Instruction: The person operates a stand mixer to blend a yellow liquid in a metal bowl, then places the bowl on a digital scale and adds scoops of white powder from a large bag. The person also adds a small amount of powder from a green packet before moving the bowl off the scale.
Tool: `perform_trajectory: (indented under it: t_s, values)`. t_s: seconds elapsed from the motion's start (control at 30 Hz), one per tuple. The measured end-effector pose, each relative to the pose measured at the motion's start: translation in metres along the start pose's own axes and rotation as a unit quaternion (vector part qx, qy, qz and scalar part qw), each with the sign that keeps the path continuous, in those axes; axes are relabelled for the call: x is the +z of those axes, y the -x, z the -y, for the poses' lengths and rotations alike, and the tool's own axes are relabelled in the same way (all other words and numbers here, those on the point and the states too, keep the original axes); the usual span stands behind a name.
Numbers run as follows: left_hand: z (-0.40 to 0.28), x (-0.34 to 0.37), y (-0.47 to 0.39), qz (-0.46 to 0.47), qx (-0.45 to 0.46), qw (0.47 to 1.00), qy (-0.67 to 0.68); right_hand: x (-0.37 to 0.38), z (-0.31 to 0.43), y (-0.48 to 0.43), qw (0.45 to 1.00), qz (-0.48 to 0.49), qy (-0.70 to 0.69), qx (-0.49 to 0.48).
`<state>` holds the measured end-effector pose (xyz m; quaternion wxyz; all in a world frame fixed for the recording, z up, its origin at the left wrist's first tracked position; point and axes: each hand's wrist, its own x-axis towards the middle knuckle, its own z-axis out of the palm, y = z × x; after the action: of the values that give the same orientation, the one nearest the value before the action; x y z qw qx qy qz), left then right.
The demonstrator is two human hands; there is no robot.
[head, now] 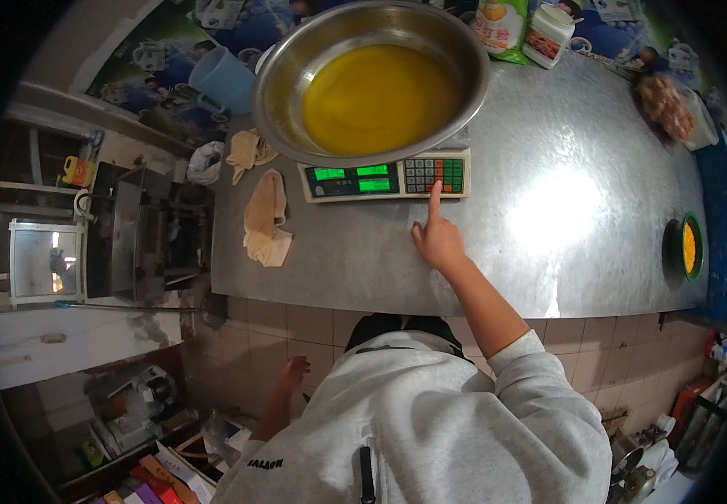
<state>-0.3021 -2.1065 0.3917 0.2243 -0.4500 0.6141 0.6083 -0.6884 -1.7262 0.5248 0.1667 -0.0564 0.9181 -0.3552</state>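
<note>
With the index finger stretched out, my right hand (440,239) touches the lower keys of the keypad (434,175) on a digital weighing scale (395,196). The scale's green displays (373,177) are lit. A wide stainless steel basin (470,107) rests on the scale and hides most of its platform. Yellow liquid (379,101) covers the basin's bottom. My left hand (294,372) hangs low at my side, away from the table, its fingers loosely curled and nothing visible in them.
A tan cloth (268,220) and a crumpled one (247,151) lie left of the scale on the metal table (363,252). Behind are a blue plastic jug (221,79), a green packet (502,31) and a white jar (549,34). A green bowl (691,246) sits far right.
</note>
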Motion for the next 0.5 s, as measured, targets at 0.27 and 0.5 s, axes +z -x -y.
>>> perform_trajectory:
  t_s: [0.27, 0.5]
  values:
    - [-0.009, 0.008, 0.02, 0.07, 0.036, 0.994, 0.075, 0.001, -0.002, -0.008, 0.999, 0.022, 0.023, 0.032]
    - [-0.046, 0.036, 0.033, -0.057, -0.03, 0.997, -0.049, -0.002, 0.006, -0.01, 0.997, 0.033, 0.053, 0.036]
